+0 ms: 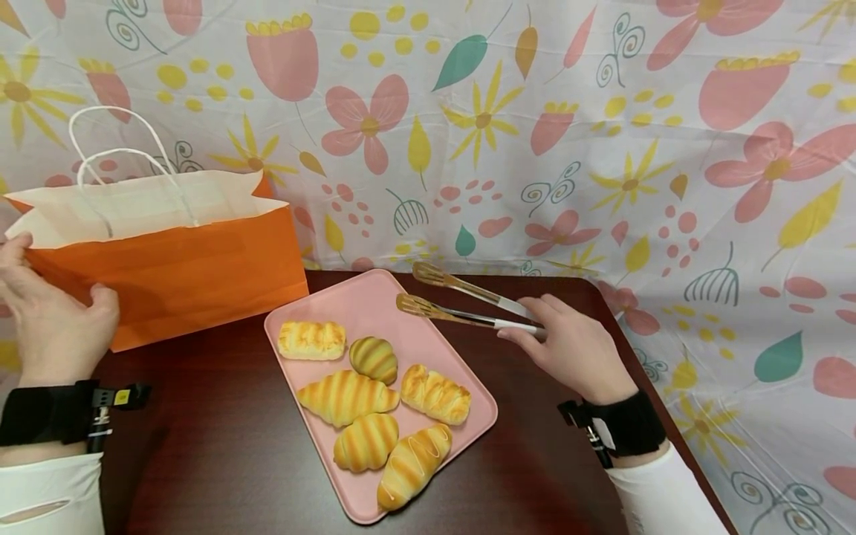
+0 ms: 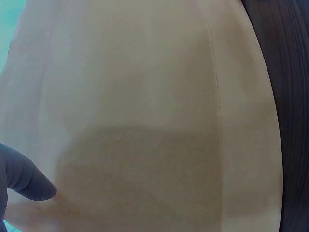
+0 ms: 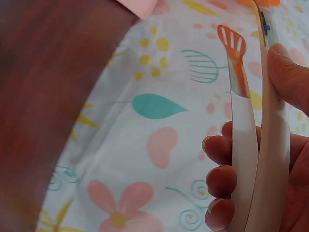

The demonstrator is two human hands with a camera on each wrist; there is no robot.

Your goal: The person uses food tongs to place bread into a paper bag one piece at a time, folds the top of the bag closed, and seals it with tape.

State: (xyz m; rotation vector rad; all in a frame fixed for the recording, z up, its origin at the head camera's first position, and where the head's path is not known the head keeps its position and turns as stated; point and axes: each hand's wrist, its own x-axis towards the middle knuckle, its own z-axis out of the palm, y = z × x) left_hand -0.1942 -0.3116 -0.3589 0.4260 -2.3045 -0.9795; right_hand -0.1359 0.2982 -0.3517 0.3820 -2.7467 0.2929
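My right hand (image 1: 578, 345) grips a pair of tongs (image 1: 468, 321) by their white handles, with fingers and thumb wrapped round them. The slotted amber heads (image 1: 428, 273) stand apart over the far right edge of the pink tray (image 1: 364, 293); in the right wrist view one orange slotted head (image 3: 232, 43) shows. My left hand (image 1: 56, 319) is at the left end of an orange paper bag (image 1: 200, 279), its thumb extended in front of the bag's face. The bag stands upright with its mouth open. In the left wrist view the thumb (image 2: 31, 181) lies against or close to the bag.
On the tray lie several bread pieces, among them a striped croissant (image 1: 348, 397), a green-brown roll (image 1: 373, 360), an iced bun (image 1: 414, 467) and a rectangular pastry (image 1: 310, 340). The dark wooden table (image 1: 221, 438) ends at a flowered curtain (image 1: 508, 171) behind and right.
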